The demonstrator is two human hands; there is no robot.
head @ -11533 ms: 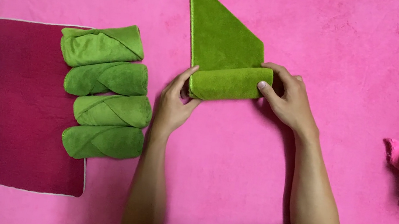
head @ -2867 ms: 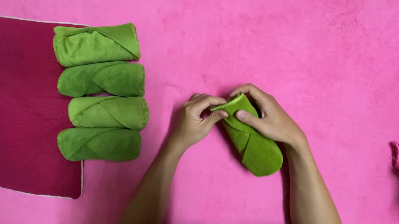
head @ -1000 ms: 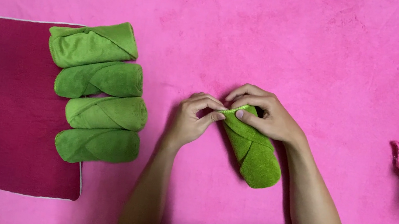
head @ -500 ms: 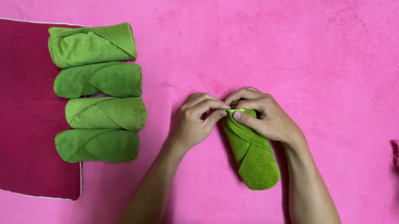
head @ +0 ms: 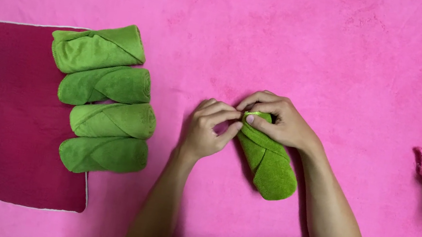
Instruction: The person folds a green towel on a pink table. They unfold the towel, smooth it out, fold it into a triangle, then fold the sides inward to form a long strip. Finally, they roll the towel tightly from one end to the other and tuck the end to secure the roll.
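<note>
Tucking stage, seemingly: left hand (head: 207,132) and right hand (head: 278,123) pinching the rolled green terry towel (head: 268,159) at its top end, next needing a firm push inward.

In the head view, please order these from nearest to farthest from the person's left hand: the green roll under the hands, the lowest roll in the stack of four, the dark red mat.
1. The green roll, touched by the left hand, just to its right.
2. The lowest stacked roll, to its left.
3. The dark red mat, farther left, under the stack's ends.
</note>
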